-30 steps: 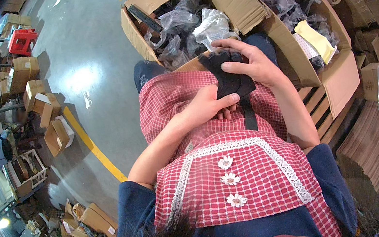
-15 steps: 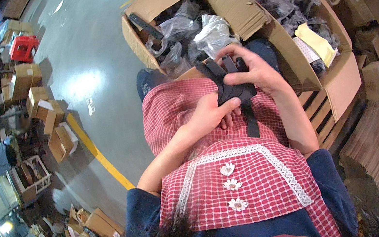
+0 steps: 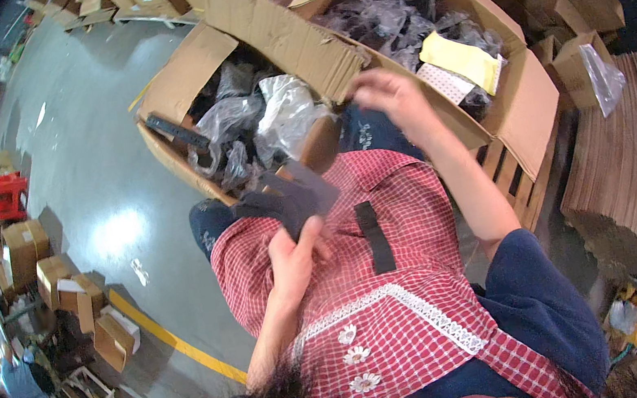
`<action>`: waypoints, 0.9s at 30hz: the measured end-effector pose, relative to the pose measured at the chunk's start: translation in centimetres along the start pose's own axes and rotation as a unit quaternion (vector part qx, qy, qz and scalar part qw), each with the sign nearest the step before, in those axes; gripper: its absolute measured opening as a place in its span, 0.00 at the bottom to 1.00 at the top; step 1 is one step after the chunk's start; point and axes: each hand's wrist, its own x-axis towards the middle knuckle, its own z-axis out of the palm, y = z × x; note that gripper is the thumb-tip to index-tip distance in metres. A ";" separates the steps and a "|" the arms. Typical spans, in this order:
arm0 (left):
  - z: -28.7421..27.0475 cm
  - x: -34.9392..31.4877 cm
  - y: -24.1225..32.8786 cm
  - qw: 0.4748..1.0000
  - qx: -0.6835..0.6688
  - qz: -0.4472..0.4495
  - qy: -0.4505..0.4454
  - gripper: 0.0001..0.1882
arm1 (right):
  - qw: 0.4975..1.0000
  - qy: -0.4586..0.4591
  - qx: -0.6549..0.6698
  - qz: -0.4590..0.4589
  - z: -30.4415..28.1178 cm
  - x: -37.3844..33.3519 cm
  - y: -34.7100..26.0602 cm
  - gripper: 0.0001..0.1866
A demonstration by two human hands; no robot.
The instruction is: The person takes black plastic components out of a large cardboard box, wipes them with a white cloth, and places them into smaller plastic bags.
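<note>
My left hand [image 3: 292, 262] has the grip to itself now: thumb over the near end and fingers curled beneath, it is clamped on a bundle of flat, matte black pieces [image 3: 304, 201]. Half a second ago both my hands were on that bundle; since then my right hand [image 3: 394, 101] has come away. I see nothing in it, but its loosely curled fingers are smeared by motion, so I cannot tell whether they pinch anything.

Taking my red-and-white checked cotton apron [image 3: 407, 186] as the landmark, the bundle is above its far left part, pointing away from me. My right hand is beyond its far right edge, close to a raised brown cardboard flap [image 3: 282, 39]; whether they touch, I cannot tell. A short, straight black strip [image 3: 375, 236] lies on the middle of the apron, apart from both hands. Earlier its far end was hidden under the bundle; now both ends show.

Just beyond the apron's far left edge stands an open brown cardboard box [image 3: 173, 161], with a crumpled white plastic bag [image 3: 290, 108] in it. As I judge it, the two-handed handling has broken off, leaving my left hand alone to steady the bundle; blur hides how its layers join.
</note>
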 end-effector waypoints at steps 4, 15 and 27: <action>-0.6 0.4 -0.6 0.998 -0.053 0.001 0.045 0.11 | 0.908 0.224 -0.353 -0.031 -13.4 3.7 3.4 0.19; -0.7 0.1 -0.1 0.995 -0.088 0.000 0.056 0.12 | 0.572 0.089 -0.816 0.002 -30.5 -1.9 0.8 0.19; 1.6 0.0 3.0 0.966 -0.208 0.087 0.126 0.09 | 0.981 -0.067 -0.179 0.023 -11.4 -6.7 -11.7 0.19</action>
